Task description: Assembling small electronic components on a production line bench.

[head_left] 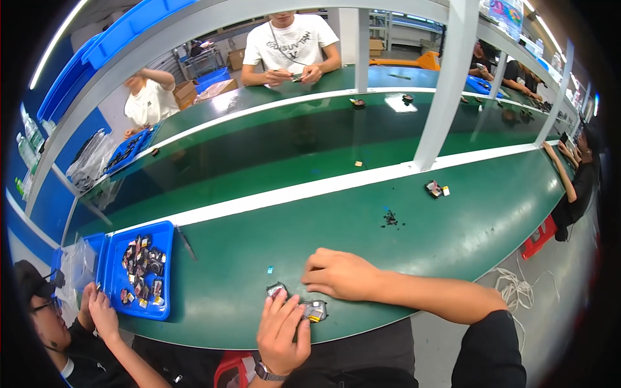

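Near the front edge of the green workbench (226, 258), my left hand (284, 333) reaches forward with its fingers stretched out. Its fingertips touch a small dark-rimmed electronic unit (277, 289). A second such unit (315, 311), grey with a yellow label, lies beside my index finger. My right hand (343, 275) is just beyond and to the right, fingers bent and pressed together, slightly blurred; whatever they may hold is hidden beneath them. A small blue piece (270, 269) lies beyond the first unit.
At left, a blue tray (169, 271) holds many similar units, beside a co-worker's hands (100, 313). A thin dark tool (186, 243) lies by it. Farther off are small black parts (391, 218) and another unit (436, 189). A white post (446, 84) rises behind; a conveyor (291, 155) runs beyond.
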Demonstrator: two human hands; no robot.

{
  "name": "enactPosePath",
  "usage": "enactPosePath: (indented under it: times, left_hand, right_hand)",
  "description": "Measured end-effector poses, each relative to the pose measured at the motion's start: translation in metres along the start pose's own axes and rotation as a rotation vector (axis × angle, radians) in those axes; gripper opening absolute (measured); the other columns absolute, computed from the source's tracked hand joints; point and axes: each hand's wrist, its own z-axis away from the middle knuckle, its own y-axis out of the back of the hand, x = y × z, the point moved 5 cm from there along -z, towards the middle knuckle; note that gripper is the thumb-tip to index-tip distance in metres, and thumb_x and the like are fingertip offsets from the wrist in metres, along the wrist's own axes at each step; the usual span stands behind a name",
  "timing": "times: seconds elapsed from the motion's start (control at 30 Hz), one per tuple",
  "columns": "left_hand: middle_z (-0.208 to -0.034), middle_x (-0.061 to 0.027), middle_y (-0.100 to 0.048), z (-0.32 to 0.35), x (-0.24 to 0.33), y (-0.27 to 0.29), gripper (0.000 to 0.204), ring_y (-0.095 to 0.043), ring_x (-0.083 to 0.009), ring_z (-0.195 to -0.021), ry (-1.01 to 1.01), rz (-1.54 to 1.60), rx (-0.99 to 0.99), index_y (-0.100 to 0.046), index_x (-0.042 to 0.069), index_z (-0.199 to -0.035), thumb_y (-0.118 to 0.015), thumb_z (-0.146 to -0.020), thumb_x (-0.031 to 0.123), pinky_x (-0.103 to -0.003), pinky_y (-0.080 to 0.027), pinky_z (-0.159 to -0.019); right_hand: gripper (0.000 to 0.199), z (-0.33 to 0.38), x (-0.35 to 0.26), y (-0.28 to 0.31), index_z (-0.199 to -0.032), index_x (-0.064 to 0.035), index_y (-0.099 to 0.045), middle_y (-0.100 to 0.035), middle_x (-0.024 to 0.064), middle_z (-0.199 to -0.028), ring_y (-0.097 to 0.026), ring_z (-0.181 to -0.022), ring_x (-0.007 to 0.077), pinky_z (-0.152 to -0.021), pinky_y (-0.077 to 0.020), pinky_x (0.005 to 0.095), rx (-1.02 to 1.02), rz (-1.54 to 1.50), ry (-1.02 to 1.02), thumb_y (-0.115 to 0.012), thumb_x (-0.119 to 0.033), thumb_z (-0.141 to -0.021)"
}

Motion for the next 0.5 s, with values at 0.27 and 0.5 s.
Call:
enactPosePath:
  times: [0.27,0.5]
  left_hand:
    - [-0.11,-0.0187,-0.073,0.001,0.002,0.005,0.021,-0.064,-0.043,-0.12,0.043,0.006,0.013,-0.073,-0.001,-0.099,-0.066,-0.079,0.0,-0.058,-0.041,-0.111]
    - [-0.105,-0.0182,-0.074,0.002,0.006,0.002,0.018,-0.066,-0.0428,-0.117,0.004,-0.004,0.043,-0.072,-0.002,-0.095,-0.065,-0.078,-0.001,-0.058,-0.042,-0.11]
  right_hand:
    - [0.008,0.01,0.025,0.012,-0.095,-0.0062,-0.066,-0.06,0.0092,-0.096,-0.058,-0.097,0.0285,-0.088,-0.0511,0.0393,0.019,0.296,-0.104,-0.068,-0.013,-0.091]
    - [0.009,0.052,0.102,0.104,-0.095,-0.0043,-0.068,-0.064,0.0127,-0.1,-0.059,-0.105,0.0327,-0.093,-0.0497,0.0421,0.1,0.328,-0.461,-0.064,-0.012,-0.093]
